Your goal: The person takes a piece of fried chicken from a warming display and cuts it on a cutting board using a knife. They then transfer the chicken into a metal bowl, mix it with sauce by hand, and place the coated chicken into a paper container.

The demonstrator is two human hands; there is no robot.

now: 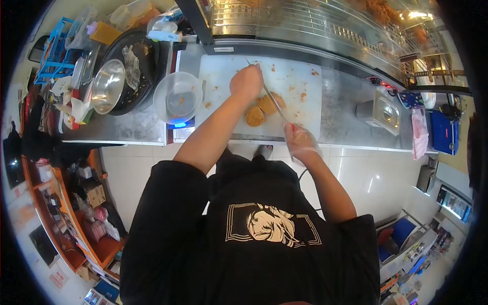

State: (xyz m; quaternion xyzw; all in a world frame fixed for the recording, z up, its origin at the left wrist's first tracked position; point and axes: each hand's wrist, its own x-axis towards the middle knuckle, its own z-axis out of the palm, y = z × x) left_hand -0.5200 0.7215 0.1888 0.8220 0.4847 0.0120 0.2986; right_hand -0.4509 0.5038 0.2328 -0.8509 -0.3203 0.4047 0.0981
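A long knife slants over the white cutting board. Its red-marked handle end is in my right hand, which wears a clear plastic glove and is closed round it. My left hand is a bare fist against the blade near the tip; its fingertips are hidden. Below the blade lie browned, crumb-coated fried pieces: a round piece nearer me and a cut piece beside it, partly covered by the knife. Crumbs are scattered over the board.
Left of the board, a clear plastic tub stands above a small blue-lit display. Farther left are a metal bowl and a black pan. A glass-fronted rack borders the back; a steel container stands right.
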